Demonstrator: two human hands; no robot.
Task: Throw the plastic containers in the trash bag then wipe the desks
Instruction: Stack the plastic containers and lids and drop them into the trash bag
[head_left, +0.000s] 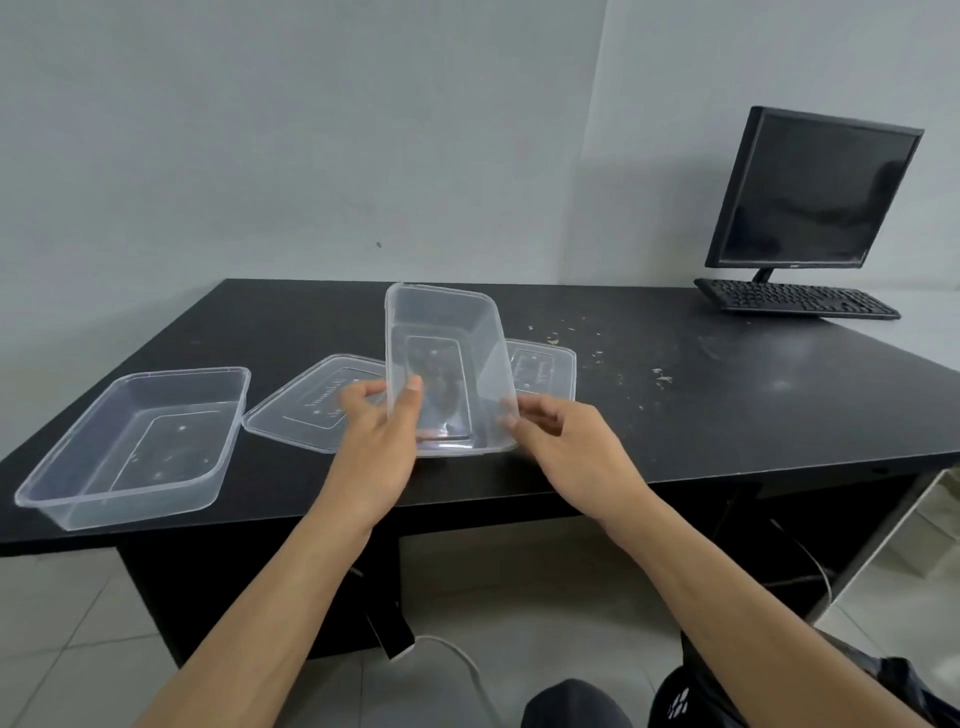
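A clear plastic container (447, 332) is tilted up above the black desk (727, 395), its open side facing me. My left hand (376, 436) grips its left wall, thumb inside the rim. My right hand (566, 452) holds its right wall near the lower corner. A second clear container (140, 441) sits upright at the desk's left front. Two clear lids lie flat behind the held container: one lid (311, 405) to the left, the other lid (545, 369) to the right, partly hidden.
Crumbs (597, 348) are scattered over the desk's middle right. A black monitor (810, 192) and keyboard (795, 299) stand at the far right corner. A white cable (457, 654) runs over the tiled floor under the desk. A dark bag (893, 680) lies at lower right.
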